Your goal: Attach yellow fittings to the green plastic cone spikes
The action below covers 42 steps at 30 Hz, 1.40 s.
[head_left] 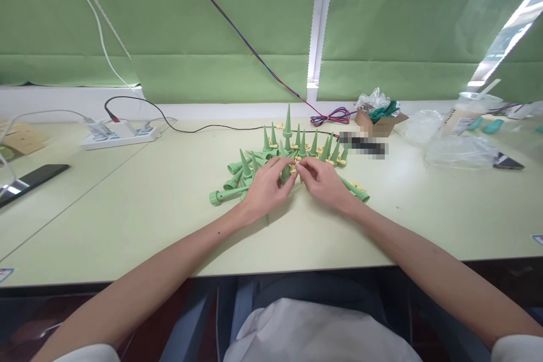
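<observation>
My left hand (268, 188) and my right hand (323, 181) meet over the middle of the table, fingertips nearly touching. Both are closed in a pinch around something tiny. Yellow shows close to the fingertips, but I cannot tell whether it is held or lies behind them. Around and behind the hands is a cluster of green plastic plant watering spikes (288, 121), several standing point up. Others lie flat, such as a green tube with a ribbed cap (229, 194) left of my left hand. Small yellow plastic pieces (340, 162) lie among them. My left hand partly covers the cluster.
A white power strip (121, 134) and a black phone (34, 182) are on the left. Behind the cluster runs a thin black cable (220, 126). At the back right stand a small cardboard box (380, 124) and a plastic drink cup (460, 116) beside clear bags (460, 150).
</observation>
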Each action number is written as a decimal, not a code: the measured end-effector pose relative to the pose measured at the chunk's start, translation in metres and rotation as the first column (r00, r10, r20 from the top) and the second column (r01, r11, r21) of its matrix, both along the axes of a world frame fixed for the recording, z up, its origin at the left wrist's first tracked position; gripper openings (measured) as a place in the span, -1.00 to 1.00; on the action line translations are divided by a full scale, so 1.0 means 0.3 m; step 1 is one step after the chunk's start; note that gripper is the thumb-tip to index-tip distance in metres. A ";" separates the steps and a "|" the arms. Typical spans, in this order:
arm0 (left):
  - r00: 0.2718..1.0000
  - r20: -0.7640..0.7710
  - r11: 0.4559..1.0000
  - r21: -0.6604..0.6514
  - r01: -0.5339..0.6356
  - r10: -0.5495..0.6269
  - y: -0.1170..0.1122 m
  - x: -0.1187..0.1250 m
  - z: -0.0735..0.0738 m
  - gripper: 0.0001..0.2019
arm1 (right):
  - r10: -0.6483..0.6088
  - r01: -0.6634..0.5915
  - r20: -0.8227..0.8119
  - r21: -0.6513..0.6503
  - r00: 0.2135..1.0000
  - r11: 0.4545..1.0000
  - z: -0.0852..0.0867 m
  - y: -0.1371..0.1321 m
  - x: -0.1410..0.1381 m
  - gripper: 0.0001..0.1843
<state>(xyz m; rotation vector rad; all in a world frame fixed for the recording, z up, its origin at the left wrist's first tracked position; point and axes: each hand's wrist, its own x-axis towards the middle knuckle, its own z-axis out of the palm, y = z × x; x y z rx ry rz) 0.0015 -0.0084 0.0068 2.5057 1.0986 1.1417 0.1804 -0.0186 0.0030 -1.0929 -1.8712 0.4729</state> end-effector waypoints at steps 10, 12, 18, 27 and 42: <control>1.000 0.007 1.000 -0.011 0.027 -0.027 -0.007 0.002 0.000 -0.80 | -0.036 0.035 0.030 0.013 0.999 0.999 -0.011 0.010 0.003 -0.55; 1.000 0.010 0.999 -0.012 0.030 -0.030 -0.008 0.004 0.000 -0.79 | -0.030 0.030 0.027 0.006 0.999 1.000 -0.012 0.009 0.003 -0.52; 0.999 0.011 0.999 0.012 0.051 -0.051 -0.007 0.004 -0.001 -0.76 | -0.020 0.020 0.018 -0.002 1.000 1.000 -0.008 0.007 0.002 -0.43; 0.999 0.023 0.998 0.043 0.038 -0.039 -0.004 0.003 0.006 -0.79 | -0.026 0.026 0.016 -0.010 1.000 1.000 -0.003 0.007 -0.002 -0.45; 0.999 0.032 0.999 0.048 0.024 -0.025 -0.005 0.005 0.008 -0.84 | -0.028 0.028 0.003 -0.007 1.000 1.000 -0.010 0.008 0.002 -0.58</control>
